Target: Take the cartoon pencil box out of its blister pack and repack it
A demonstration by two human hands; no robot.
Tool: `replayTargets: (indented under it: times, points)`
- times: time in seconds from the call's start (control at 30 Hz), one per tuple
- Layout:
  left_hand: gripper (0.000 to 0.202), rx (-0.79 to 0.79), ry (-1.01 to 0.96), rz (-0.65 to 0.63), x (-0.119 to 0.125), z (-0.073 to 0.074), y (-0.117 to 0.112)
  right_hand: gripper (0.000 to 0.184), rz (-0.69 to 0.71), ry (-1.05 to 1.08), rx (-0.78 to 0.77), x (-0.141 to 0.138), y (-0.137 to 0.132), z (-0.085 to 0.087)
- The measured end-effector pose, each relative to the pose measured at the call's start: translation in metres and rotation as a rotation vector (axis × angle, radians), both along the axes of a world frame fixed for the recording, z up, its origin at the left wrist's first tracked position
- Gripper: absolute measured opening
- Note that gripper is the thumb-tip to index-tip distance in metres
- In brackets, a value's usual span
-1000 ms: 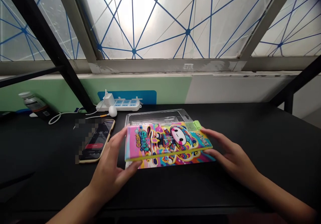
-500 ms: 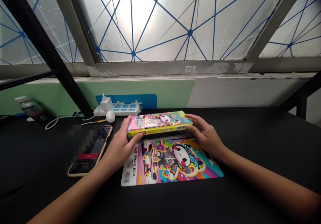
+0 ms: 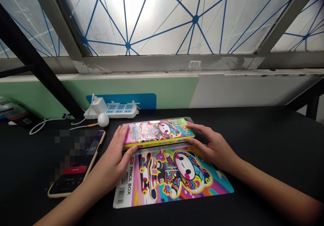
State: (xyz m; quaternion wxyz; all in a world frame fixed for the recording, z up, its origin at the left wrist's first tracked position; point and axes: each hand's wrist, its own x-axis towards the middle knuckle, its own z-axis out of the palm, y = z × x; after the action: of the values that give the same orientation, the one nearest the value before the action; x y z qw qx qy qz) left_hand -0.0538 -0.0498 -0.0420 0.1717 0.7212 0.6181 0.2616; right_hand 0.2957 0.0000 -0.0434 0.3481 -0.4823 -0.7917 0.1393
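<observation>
Between both hands is a slim pencil box (image 3: pixel 154 133), pink and turquoise on top with a yellow side and a cartoon character. My left hand (image 3: pixel 118 151) is closed round its left end, thumb on the front edge. On the right end, my right hand (image 3: pixel 212 145) grips with the thumb in front and fingers on top. A colourful printed card (image 3: pixel 174 177) marked "PENCIL BOX" lies flat just in front of the box. Clear plastic edges show behind and before the box; whether it rests on the plastic is hard to tell.
On the left of the black table (image 3: pixel 273 138) lies a phone (image 3: pixel 81 168) with a lit screen. Behind it are a white power strip (image 3: pixel 121 110) with a plug and cables, and a bottle (image 3: pixel 15 111) at the far left. A window stands behind.
My hands have lowered the pencil box, and its top now shows more fully. The camera view has shifted, so the card and phone appear larger and lower.
</observation>
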Motion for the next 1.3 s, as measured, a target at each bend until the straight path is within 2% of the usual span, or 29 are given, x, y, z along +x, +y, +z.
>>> replayTargets:
  times: [0.17, 0.27, 0.33, 0.43, 0.5, 0.6, 0.73, 0.8, 0.93, 1.03, 1.13, 1.2, 1.3]
  points:
    - [0.069, 0.014, 0.069, -0.025, -0.003, -0.003, 0.000, 0.016, 0.110, -0.074, 0.191, 0.000, 0.001, 0.001]
    - [0.061, 0.121, 0.141, -0.075, -0.002, 0.000, -0.001, 0.015, 0.187, -0.142, 0.335, -0.004, -0.005, 0.008]
    - [0.056, 0.226, 0.199, -0.146, 0.000, 0.005, -0.003, 0.019, 0.307, -0.155, 0.411, -0.010, -0.015, 0.015]
    - [0.052, 0.350, 0.303, -0.254, 0.003, 0.010, -0.006, 0.021, 0.533, -0.159, 0.429, -0.021, -0.034, 0.023]
    - [0.052, 0.388, 0.383, -0.288, 0.004, 0.011, -0.007, 0.019, 0.613, -0.199, 0.370, -0.027, -0.045, 0.023]
    - [0.050, 0.391, 0.509, -0.330, 0.005, 0.008, -0.006, 0.028, 0.590, -0.309, 0.209, -0.032, -0.054, 0.017]
    - [0.055, 0.369, 0.638, -0.375, 0.003, 0.005, -0.001, 0.071, 0.570, -0.459, -0.087, -0.030, -0.050, 0.009]
    - [0.054, 0.361, 0.658, -0.365, 0.003, 0.005, 0.000, 0.084, 0.583, -0.492, -0.208, -0.029, -0.048, 0.009]
    - [0.043, 0.351, 0.627, -0.310, 0.006, 0.007, 0.001, 0.092, 0.585, -0.513, -0.259, -0.028, -0.048, 0.015]
    - [0.043, 0.341, 0.556, -0.274, 0.008, 0.009, 0.001, 0.086, 0.574, -0.500, -0.203, -0.029, -0.052, 0.017]
    - [0.048, 0.351, 0.494, -0.258, 0.012, 0.011, 0.000, 0.062, 0.530, -0.448, -0.145, -0.031, -0.055, 0.015]
    - [0.051, 0.374, 0.490, -0.255, 0.014, 0.013, 0.000, 0.047, 0.465, -0.394, -0.101, -0.033, -0.056, 0.012]
    - [0.052, 0.402, 0.501, -0.261, 0.020, 0.017, -0.001, 0.038, 0.333, -0.363, -0.029, -0.035, -0.056, 0.006]
